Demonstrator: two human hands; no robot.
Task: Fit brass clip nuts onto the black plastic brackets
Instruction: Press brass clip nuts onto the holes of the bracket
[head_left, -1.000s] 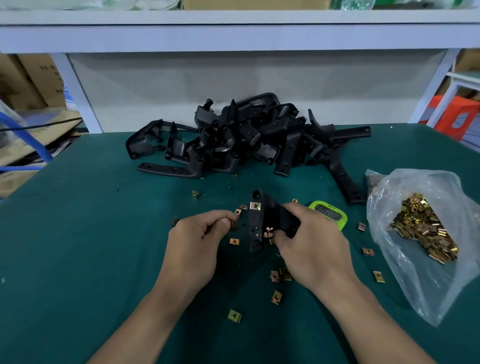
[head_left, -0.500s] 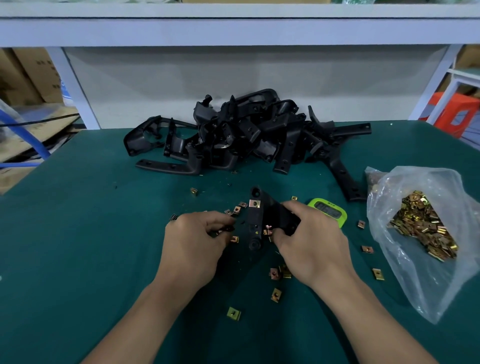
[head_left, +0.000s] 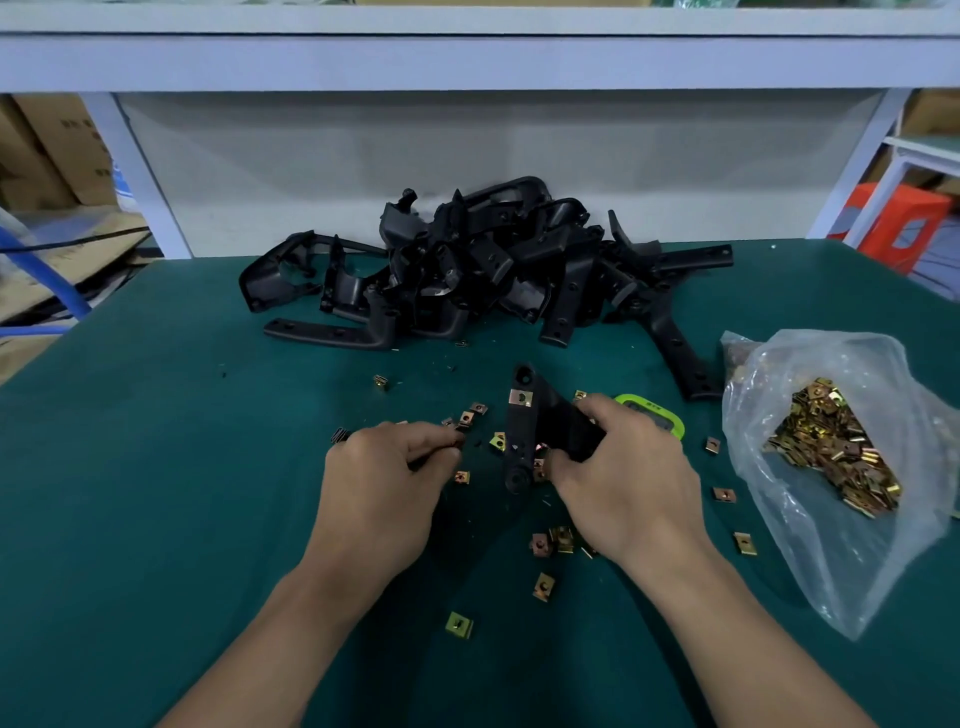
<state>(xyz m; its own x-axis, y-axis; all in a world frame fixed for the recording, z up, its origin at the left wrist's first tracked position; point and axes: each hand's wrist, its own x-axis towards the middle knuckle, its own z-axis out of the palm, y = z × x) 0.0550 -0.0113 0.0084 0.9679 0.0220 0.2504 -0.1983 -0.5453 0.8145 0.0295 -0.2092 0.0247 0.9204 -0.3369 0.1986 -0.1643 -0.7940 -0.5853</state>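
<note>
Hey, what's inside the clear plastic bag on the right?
The bag holds a heap of clip nuts, seen through the plastic. Whatever lies under the heap or in the bag's crumpled folds is covered.

Left hand (head_left: 382, 488): bare; we see its back, with a row of low knuckle ridges just behind the fingers (head_left: 602, 413).
Right hand (head_left: 631, 488): bare too; faint tendon lines run back from the fingers toward the wrist.
Wrists: bare, each narrowing a little behind its hand.
Left forearm (head_left: 270, 639): bare skin from behind the fingers back to the lower edge of our view.
Right forearm (head_left: 727, 634): bare likewise, right back to the lower edge.
Nails: too small and too hidden for us to tell anything.
</note>
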